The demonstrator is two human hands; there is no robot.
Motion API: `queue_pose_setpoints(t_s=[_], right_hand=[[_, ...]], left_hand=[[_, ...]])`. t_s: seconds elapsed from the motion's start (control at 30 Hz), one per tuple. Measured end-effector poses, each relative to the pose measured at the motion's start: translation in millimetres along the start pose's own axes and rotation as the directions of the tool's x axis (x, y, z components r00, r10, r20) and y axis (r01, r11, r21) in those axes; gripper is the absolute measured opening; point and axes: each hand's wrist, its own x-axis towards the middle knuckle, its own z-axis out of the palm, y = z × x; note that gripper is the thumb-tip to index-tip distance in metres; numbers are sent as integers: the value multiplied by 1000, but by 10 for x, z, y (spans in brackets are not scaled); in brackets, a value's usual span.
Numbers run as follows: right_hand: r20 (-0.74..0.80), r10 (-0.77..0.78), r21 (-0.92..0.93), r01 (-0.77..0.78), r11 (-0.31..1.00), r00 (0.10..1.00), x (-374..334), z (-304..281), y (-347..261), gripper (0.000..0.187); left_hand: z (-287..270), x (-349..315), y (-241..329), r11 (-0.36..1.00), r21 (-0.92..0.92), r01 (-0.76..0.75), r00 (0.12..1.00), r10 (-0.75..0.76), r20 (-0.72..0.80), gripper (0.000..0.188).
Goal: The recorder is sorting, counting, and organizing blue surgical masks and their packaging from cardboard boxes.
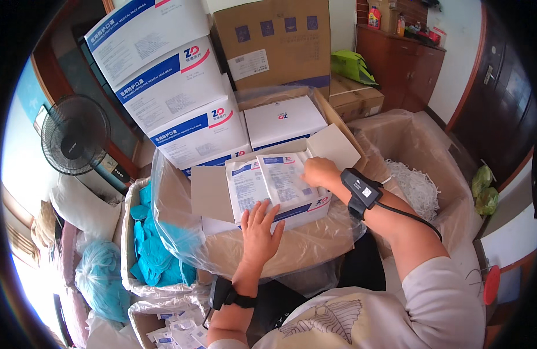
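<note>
An open white carton with blue print sits in front of me, its side flaps folded outward. Inside lie flat white-and-blue face mask packets: a left packet and a right packet, side by side. My left hand rests with spread fingers over the carton's front edge, fingertips touching the lower part of the packets. At the right packet's right edge, my right hand has curled fingers gripping that edge; some of its fingertips are hidden. A black band with a device is strapped on each of my forearms.
The carton stands on a big plastic-lined cardboard box. Behind are stacked white cartons, another white carton and a tall brown box. Left: a bin of blue masks, packets below, a fan. Right: a box of white ear-loop strands.
</note>
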Motion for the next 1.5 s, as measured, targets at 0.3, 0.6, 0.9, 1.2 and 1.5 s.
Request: queue_pose_setpoints(t_s=[0.3, 0.6, 0.9, 1.2, 1.5], right_hand=[[-111, 70, 299, -34, 954, 991, -19, -29, 43, 42], [-167, 169, 945, 109, 310, 971, 107, -33, 185, 28], [-213, -93, 956, 187, -227, 973, -1181, -587, 456, 30], [-204, -282, 974, 224, 42, 938, -1728, 247, 562, 45], [-95, -719, 480, 664, 573, 689, -1484, -527, 365, 22]], left_hand=[[43, -36, -56, 1000, 10, -9, 999, 9, -42, 36], [18, -28, -61, 998, -54, 27, 999, -28, -34, 42], [-265, 360, 347, 666, -736, 124, 966, -251, -64, 46], [-231, 348, 768, 405, -852, 330, 935, -262, 238, 26], [-581, 183, 928, 967, -246, -66, 904, 163, 396, 16]])
